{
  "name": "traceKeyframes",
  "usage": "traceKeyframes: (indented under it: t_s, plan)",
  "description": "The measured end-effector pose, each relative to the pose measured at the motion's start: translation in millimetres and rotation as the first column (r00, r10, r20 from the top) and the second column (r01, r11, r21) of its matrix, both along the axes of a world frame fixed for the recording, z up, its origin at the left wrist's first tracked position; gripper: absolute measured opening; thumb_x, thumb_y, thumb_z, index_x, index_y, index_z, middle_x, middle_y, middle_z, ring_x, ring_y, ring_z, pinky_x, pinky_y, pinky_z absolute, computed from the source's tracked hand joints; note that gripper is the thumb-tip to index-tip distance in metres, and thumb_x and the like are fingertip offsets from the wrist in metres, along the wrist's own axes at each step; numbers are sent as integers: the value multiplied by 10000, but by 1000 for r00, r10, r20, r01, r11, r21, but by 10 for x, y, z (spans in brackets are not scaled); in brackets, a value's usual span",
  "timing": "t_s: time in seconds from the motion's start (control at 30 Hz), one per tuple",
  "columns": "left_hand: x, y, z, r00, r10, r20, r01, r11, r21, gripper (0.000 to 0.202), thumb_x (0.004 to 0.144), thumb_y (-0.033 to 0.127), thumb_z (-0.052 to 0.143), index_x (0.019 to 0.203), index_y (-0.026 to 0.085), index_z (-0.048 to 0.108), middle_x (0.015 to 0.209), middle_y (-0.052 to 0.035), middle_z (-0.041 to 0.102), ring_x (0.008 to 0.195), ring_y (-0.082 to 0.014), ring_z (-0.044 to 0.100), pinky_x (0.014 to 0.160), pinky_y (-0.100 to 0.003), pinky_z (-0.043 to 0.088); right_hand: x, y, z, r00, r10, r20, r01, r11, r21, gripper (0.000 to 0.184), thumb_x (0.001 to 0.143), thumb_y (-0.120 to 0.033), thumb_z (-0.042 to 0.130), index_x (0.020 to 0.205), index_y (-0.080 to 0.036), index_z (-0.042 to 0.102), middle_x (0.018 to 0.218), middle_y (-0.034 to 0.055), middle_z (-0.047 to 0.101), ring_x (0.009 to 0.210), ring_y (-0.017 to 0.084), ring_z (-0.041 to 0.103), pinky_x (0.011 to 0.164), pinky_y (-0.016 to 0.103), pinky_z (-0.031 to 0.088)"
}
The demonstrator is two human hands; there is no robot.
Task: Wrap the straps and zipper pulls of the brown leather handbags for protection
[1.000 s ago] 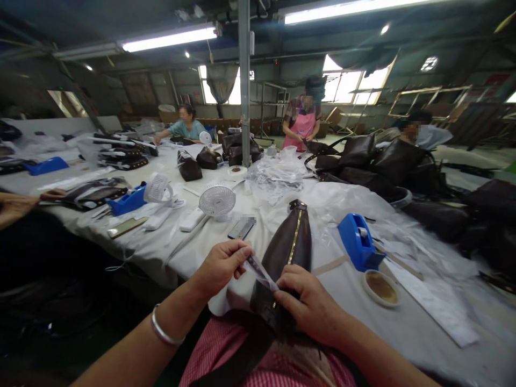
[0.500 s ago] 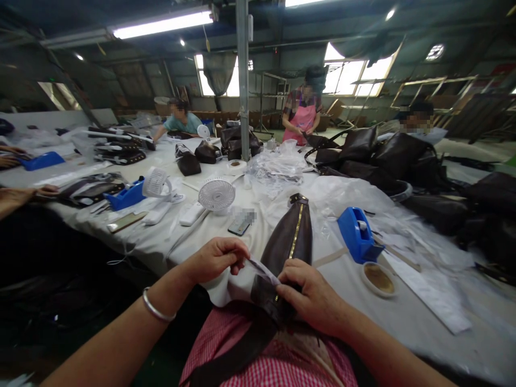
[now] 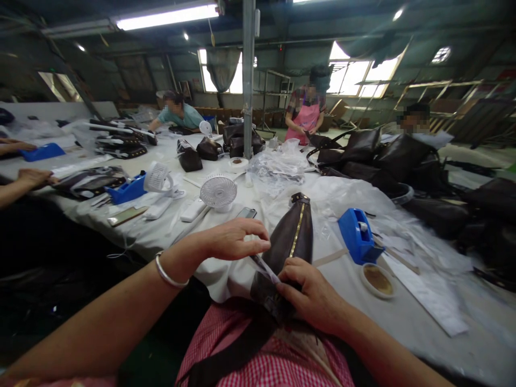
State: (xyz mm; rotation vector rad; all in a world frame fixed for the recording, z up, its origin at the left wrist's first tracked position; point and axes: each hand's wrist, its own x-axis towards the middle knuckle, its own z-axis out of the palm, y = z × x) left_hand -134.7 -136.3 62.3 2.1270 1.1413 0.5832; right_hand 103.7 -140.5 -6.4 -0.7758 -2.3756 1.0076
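A dark brown leather bag (image 3: 278, 236) with a gold zipper down its middle lies before me, its near end at my lap. My right hand (image 3: 308, 290) is closed at the bag's near end, thumb and fingers pinching a narrow whitish strip (image 3: 266, 270) with a dark edge. The strip's far end sticks out up and to the left. Just above that end hovers my left hand (image 3: 236, 239), palm down with its fingers stretched out and nothing seen in it. A dark strap (image 3: 237, 352) runs from the bag across my lap.
To the right stand a blue tape dispenser (image 3: 357, 236) and a tape roll (image 3: 378, 280). A white fan (image 3: 218, 192) and a phone (image 3: 246, 213) are beyond my left hand. Brown bags (image 3: 363, 148) are piled at the far right. Co-workers are around the table, one in a pink apron (image 3: 306, 121).
My left hand has let go of the strip's upper end and moved up and right, its fingers straightening. My right hand keeps its pinch on the strip.
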Motion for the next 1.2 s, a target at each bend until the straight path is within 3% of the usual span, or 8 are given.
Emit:
traceKeyframes:
  t_s: [0.13,0.27,0.37,0.5,0.73,0.9,1.07,1.2]
  plan:
    - [187,171,-30,944,-306,-127,243,900,-362,344,922,336,518,691,184,722,609,-21,674,549,-150,574,549,-232,433,-17,-3,10,1000,0,1,0,1000,16,206,891,-148,577,688,-180,596,784,17,559,811,167,536,749,305,417]
    - [180,265,-123,919,-384,-91,293,818,-495,344,882,328,581,588,192,698,493,-6,642,432,-144,549,457,-227,416,0,1,8,1000,11,27,-12,1000,17,219,895,-160,574,678,-181,592,761,9,542,787,161,526,722,296,408]
    - [86,232,-124,941,-331,-76,265,854,-447,129,829,283,660,833,206,764,675,-13,722,570,-159,625,539,-220,460,12,13,10,1000,8,26,-8,1000,-4,203,886,-149,581,687,-179,599,764,7,543,795,159,532,725,293,404]
    - [-28,88,-115,962,-244,-120,208,945,-251,535,678,198,810,1195,235,676,976,-37,736,819,-197,674,723,-239,503,14,32,9,1000,3,21,-2,1000,-25,207,865,-122,590,666,-178,594,763,5,531,793,157,537,726,291,404]
    - [-151,-83,-343,989,-134,-70,134,991,2,360,778,99,672,1120,211,697,876,-37,710,737,-148,642,697,-208,490,9,38,-25,1000,-5,3,5,999,-37,191,868,-129,594,685,-181,610,758,-1,536,773,152,536,715,288,403]
    - [-221,-94,-452,990,-113,85,122,985,-121,260,905,253,602,1123,176,722,829,-70,722,643,-135,658,654,-220,529,-10,29,3,1000,-4,3,4,999,-50,184,864,-116,586,695,-180,621,752,2,539,772,154,535,703,289,395]
    - [-244,-125,-504,967,-27,252,109,942,-318,275,881,310,638,1085,157,742,803,-71,710,529,-105,607,523,-203,504,-19,24,-12,1000,-4,6,5,999,-44,177,867,-115,584,709,-178,629,756,2,531,772,152,531,710,288,395]
    - [-202,-187,-550,941,52,333,70,937,-343,212,858,257,633,986,144,757,756,-53,680,508,-88,587,487,-182,483,-22,13,-14,1000,6,9,-6,999,-34,178,869,-119,582,706,-178,624,767,4,534,779,153,533,720,292,399]
